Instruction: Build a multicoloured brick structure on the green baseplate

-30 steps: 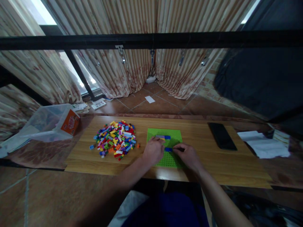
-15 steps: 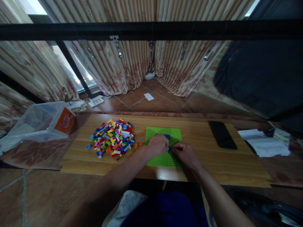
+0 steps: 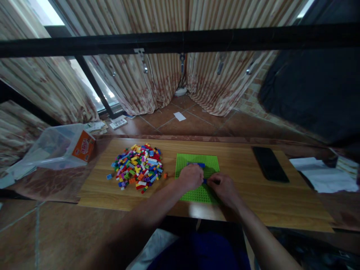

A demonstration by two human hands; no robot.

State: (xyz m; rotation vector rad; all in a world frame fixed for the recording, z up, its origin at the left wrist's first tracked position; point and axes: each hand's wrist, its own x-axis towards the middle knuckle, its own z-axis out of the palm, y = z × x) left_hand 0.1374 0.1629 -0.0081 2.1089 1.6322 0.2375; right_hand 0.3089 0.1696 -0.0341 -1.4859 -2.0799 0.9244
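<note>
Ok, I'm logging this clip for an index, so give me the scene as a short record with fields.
Left hand: curled on the green baseplate, fingers at the blue brick
Right hand: fingers pinch the same brick
On plate: short brick row
Left of plate: loose brick pile
Right of plate: black phone
Surface: wooden board

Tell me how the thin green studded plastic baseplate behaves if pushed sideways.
The green studded plastic baseplate lies flat on the smooth wooden tabletop, so it would probably slide, not tip. It looks thin and light, likely flexing if lifted by an edge. The left hand and right hand on it probably pin it.
</note>
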